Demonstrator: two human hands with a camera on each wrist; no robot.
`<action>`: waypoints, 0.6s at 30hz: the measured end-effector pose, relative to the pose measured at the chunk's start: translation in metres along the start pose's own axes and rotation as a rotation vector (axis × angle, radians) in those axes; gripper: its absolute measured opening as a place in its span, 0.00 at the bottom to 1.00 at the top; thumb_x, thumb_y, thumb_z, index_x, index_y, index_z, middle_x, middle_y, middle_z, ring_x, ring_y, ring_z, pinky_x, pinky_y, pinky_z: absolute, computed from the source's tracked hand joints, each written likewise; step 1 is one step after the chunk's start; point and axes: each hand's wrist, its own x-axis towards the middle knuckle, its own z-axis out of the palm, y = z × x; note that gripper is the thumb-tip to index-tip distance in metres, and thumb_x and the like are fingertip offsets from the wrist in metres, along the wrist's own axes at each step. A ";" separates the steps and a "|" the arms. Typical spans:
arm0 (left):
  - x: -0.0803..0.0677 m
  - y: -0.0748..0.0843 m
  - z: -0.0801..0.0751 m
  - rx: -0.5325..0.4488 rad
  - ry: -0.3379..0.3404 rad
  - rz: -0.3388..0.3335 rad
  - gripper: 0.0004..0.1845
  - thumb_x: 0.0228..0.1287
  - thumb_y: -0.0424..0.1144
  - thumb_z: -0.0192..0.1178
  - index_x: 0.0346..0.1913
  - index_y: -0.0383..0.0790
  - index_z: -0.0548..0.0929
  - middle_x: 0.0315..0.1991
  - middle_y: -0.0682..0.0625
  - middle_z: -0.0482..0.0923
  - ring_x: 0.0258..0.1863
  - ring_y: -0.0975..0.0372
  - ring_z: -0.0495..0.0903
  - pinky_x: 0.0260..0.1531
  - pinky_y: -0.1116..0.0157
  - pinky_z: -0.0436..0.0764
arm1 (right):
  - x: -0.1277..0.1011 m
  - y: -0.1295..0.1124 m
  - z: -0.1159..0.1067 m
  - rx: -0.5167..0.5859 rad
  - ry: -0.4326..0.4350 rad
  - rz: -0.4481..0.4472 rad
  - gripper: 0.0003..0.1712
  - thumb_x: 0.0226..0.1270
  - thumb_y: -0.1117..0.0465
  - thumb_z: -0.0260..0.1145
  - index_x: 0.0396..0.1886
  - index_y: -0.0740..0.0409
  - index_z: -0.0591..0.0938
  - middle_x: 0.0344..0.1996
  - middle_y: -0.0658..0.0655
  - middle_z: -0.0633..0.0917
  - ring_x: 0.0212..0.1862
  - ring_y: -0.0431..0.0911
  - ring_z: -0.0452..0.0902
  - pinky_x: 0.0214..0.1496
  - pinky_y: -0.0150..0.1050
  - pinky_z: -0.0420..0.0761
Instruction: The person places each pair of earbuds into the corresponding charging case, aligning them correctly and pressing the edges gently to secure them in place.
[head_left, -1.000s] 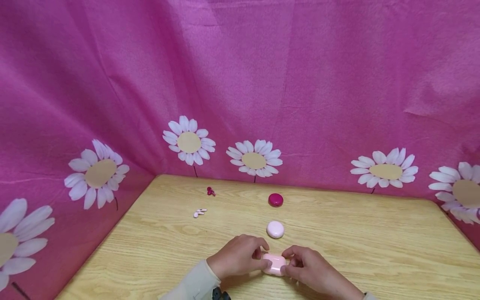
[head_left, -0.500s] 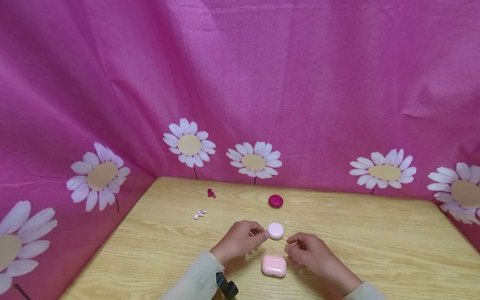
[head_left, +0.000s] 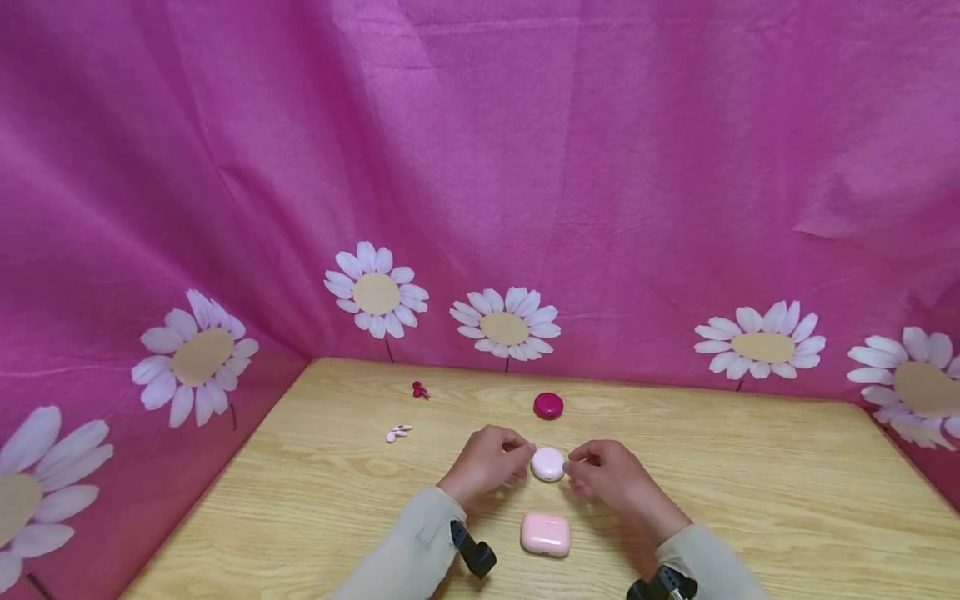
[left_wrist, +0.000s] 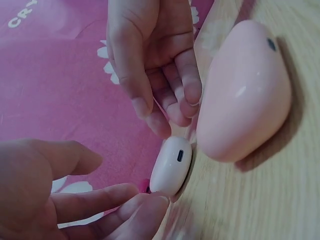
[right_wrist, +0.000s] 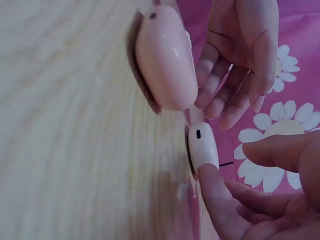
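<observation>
A small round whitish-pink earbud case [head_left: 548,464] lies on the table between my two hands, its charging port visible in the left wrist view. At its left side is my left hand [head_left: 485,463], fingers loosely bent and a fingertip at the case's edge. My right hand [head_left: 613,481] is at the other side; in the right wrist view a fingertip meets the case [right_wrist: 204,146] while the thumb stands off. Contact is hard to confirm. Nearer my body sits a larger pink rectangular earbud case [head_left: 545,534], lid down, untouched. Farther back lies a dark magenta round case [head_left: 548,406].
Left of the cases lie a pair of pale pink earbuds [head_left: 399,433] and, behind them, a pair of magenta earbuds [head_left: 421,390]. A pink cloth [head_left: 630,167] with daisies hangs around the back and sides of the wooden table [head_left: 750,467].
Both hands have released the pink rectangular case and moved forward to the sides of the round whitish-pink case. The cases and earbuds stay in their places.
</observation>
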 end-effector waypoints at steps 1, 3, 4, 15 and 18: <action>0.001 -0.001 0.001 -0.001 0.005 -0.007 0.13 0.66 0.43 0.59 0.40 0.36 0.86 0.25 0.47 0.81 0.24 0.61 0.82 0.25 0.67 0.80 | 0.002 -0.001 0.001 -0.013 0.013 0.003 0.13 0.63 0.64 0.66 0.40 0.72 0.80 0.25 0.57 0.83 0.28 0.46 0.82 0.31 0.38 0.82; 0.004 -0.002 0.001 -0.008 0.018 -0.010 0.12 0.65 0.42 0.59 0.39 0.35 0.86 0.25 0.46 0.81 0.24 0.60 0.82 0.25 0.66 0.80 | 0.005 -0.002 0.003 -0.026 0.030 0.010 0.12 0.62 0.64 0.66 0.39 0.72 0.81 0.25 0.56 0.83 0.28 0.46 0.82 0.31 0.38 0.83; 0.005 -0.003 0.002 -0.017 0.022 -0.012 0.12 0.65 0.41 0.60 0.38 0.35 0.86 0.25 0.46 0.81 0.24 0.59 0.82 0.26 0.65 0.81 | 0.007 -0.002 0.004 -0.035 0.039 0.014 0.11 0.61 0.64 0.66 0.38 0.71 0.81 0.24 0.56 0.83 0.27 0.45 0.82 0.31 0.38 0.82; 0.014 -0.003 0.007 -0.075 0.031 -0.074 0.09 0.65 0.36 0.60 0.38 0.33 0.85 0.25 0.46 0.81 0.23 0.61 0.82 0.26 0.65 0.83 | 0.022 -0.004 0.007 -0.081 0.064 0.110 0.08 0.59 0.63 0.66 0.32 0.66 0.85 0.24 0.53 0.83 0.28 0.42 0.78 0.32 0.34 0.77; 0.014 -0.002 0.009 -0.089 0.027 -0.078 0.08 0.65 0.35 0.60 0.37 0.33 0.85 0.24 0.46 0.81 0.22 0.61 0.82 0.25 0.65 0.83 | 0.024 -0.004 0.007 -0.066 0.063 0.116 0.08 0.57 0.65 0.66 0.31 0.67 0.85 0.25 0.53 0.83 0.29 0.43 0.79 0.32 0.35 0.80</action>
